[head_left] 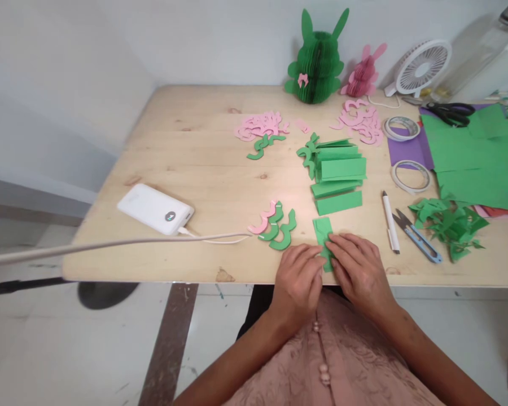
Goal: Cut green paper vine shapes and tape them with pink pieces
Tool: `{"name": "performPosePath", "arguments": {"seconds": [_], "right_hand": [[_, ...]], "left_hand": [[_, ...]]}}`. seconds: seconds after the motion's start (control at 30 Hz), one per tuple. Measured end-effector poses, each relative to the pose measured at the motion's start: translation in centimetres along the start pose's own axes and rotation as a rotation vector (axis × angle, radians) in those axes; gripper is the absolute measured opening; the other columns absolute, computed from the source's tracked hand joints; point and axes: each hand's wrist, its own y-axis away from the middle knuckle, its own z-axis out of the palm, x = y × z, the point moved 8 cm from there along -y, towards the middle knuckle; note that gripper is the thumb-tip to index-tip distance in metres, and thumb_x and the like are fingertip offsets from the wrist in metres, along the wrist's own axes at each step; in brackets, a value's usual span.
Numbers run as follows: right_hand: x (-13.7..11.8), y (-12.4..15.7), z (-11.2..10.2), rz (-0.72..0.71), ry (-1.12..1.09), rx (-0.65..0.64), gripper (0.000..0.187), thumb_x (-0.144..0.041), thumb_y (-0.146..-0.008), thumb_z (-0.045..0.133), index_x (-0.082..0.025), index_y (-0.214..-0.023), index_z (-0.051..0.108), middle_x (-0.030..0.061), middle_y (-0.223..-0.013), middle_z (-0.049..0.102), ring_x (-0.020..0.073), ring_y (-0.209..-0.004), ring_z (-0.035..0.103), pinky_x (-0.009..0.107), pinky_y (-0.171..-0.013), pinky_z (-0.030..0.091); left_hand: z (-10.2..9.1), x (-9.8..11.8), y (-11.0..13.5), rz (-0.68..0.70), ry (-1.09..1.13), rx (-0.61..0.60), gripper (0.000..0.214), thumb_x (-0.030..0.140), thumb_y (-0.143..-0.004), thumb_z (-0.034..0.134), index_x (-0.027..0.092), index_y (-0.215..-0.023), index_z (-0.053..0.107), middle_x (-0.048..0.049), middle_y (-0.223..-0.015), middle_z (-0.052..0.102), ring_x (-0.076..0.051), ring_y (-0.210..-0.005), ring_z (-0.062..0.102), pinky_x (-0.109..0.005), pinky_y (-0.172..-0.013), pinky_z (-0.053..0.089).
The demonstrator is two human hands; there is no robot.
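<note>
The surface (195,186) carries folded green papers (342,170). In front of these, the left hand (298,276) and right hand (359,268) contact 1 green strip (322,227) from opposite sides; partial covering means grasping by either hand cannot be confirmed.

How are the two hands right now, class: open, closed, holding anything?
Left hand: fingers bent, at the green paper strip; grip cannot be told.
Right hand: fingertips on that strip; grip cannot be told.

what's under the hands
A green paper strip shows between the left hand and the right hand, its edges partly under their fingers. Those covered parts, and the table beneath, can't be seen.
</note>
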Motion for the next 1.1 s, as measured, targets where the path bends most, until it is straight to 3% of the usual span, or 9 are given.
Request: {"name": "performPosePath", "arguments": {"seconds": [0.17,0.87,1.1], "right_hand": [[0.0,0.0,0.0,0.003,-0.014,0.000,0.034,-0.014,-0.088,0.053,-0.018,-0.120,0.062,0.0098,-0.122,0.066,0.0270,-0.116,0.054,0.047,-0.094,0.042],[0.1,0.2,0.2,-0.026,0.021,0.010,0.031,-0.015,-0.087,0.053,-0.018,-0.117,0.063,0.0100,-0.120,0.067,0.0276,-0.114,0.055,0.047,-0.092,0.043],[0.1,0.1,0.1,-0.038,0.031,0.010,0.031,-0.014,-0.087,0.054,-0.017,-0.116,0.062,0.0104,-0.120,0.067,0.0276,-0.114,0.055,0.046,-0.093,0.042]], "left_hand": [[-0.7,-0.2,0.2,-0.011,0.026,0.040,0.025,0.007,-0.087,0.042,0.017,-0.100,0.061,-0.0103,-0.106,0.068,-0.021,-0.101,0.060,-0.043,-0.091,0.050],[1.0,0.7,1.0,0.263,-0.316,-0.210,0.022,0.011,-0.090,0.046,0.014,-0.105,0.062,-0.0099,-0.117,0.064,-0.022,-0.109,0.054,-0.041,-0.096,0.045],[1.5,0.7,0.5,0.265,-0.359,-0.256,0.015,0.014,-0.093,0.046,0.014,-0.096,0.061,-0.0091,-0.103,0.064,-0.022,-0.100,0.054,-0.038,-0.086,0.044]]}}
